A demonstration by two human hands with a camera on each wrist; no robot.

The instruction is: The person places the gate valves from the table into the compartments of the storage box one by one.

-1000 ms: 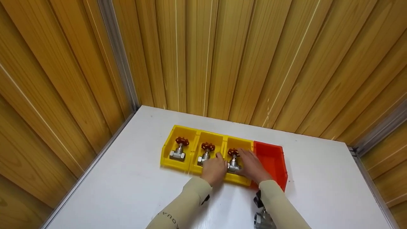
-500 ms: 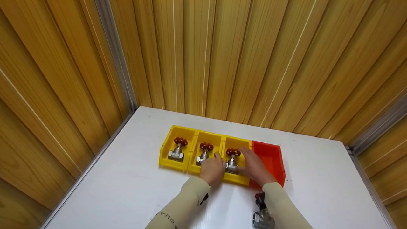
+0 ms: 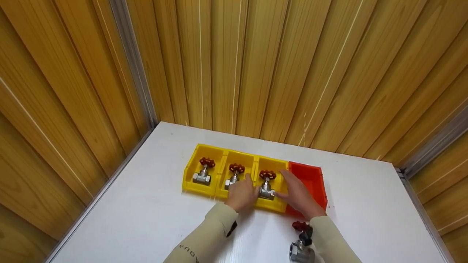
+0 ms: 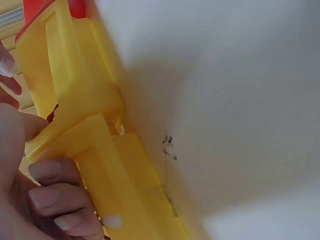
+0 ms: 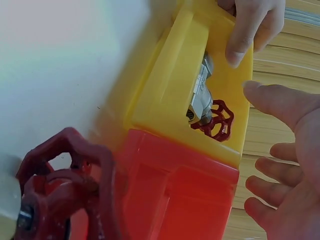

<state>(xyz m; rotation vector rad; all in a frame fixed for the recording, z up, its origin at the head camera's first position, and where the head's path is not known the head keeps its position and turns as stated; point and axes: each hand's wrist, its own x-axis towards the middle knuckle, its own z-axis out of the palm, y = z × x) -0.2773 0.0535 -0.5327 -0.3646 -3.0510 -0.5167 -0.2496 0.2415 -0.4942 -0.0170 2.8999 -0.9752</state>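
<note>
Three gate valves with dark red handwheels stand in yellow bins, one per bin: a left valve [image 3: 202, 176], a middle valve [image 3: 232, 179] and a right valve [image 3: 267, 190]. My left hand [image 3: 241, 194] grips the wall between the middle and right yellow bins [image 4: 70, 100], thumb on one side and curled fingers on the other. Over the right yellow bin's right side is my right hand [image 3: 299, 193], fingers extended and holding nothing. Its thumb [image 5: 272, 100] points toward the right valve, apart from it in the right wrist view.
A red bin [image 3: 310, 179] adjoins the yellow row on the right. Another valve [image 3: 301, 252] with a red handwheel [image 5: 70, 185] stands on the white table [image 3: 146, 204] by my right forearm. Wood-look panel walls [image 3: 241, 73] rise behind and at the sides.
My right hand has drawn slightly back to the right from the right valve, which stays in its bin. My left hand shifts slightly left, still on the bin wall.
</note>
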